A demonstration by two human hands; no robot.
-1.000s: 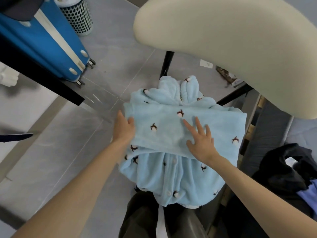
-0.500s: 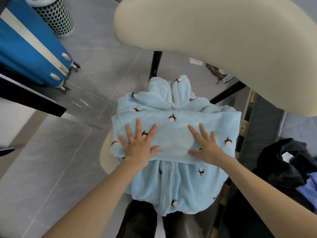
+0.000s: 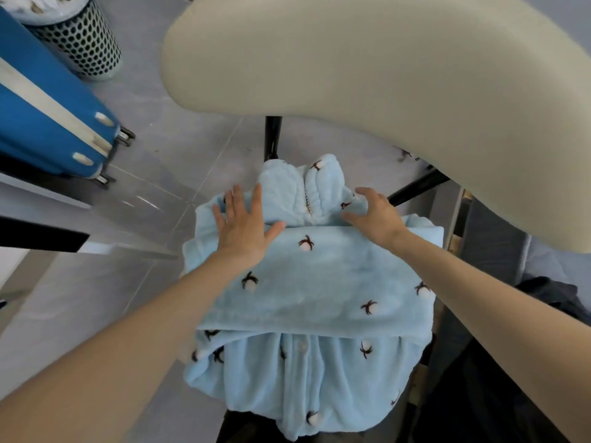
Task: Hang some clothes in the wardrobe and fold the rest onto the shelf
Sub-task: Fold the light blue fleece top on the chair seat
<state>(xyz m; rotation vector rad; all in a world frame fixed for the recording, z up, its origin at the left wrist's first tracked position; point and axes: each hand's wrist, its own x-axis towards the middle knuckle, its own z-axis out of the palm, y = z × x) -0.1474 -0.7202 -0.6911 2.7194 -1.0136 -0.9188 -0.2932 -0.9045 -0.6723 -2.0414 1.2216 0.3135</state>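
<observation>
Two bare forearms come in from the bottom edge, one on each side. Nearest the camera, the lower part of the light blue fleece garment hangs off the front of the chair seat; its button placket runs down the middle, white pom-poms with dark stitching dotted over it. Seat itself is almost fully hidden under the fabric. Above the hanging part, a folded band of the same garment lies flat across the seat, side to side.

Left hand: grip spread, fingers straight and splayed, palm flat on the far left edge of the folded band, fingertips over the bunched collar or hood part. Right hand: fingers bent downward over the far right edge of the fold, thumb pointing inward along the fabric. Cannot tell whether it pinches the cloth or only presses on it.

Dark clothes lie in a pile at the right edge, beside the chair. Beyond the hands, black chair legs stand on grey floor tiles. Cream chair backrest fills the upper right. Far left: blue suitcase on wheels, and behind it a perforated bin.
</observation>
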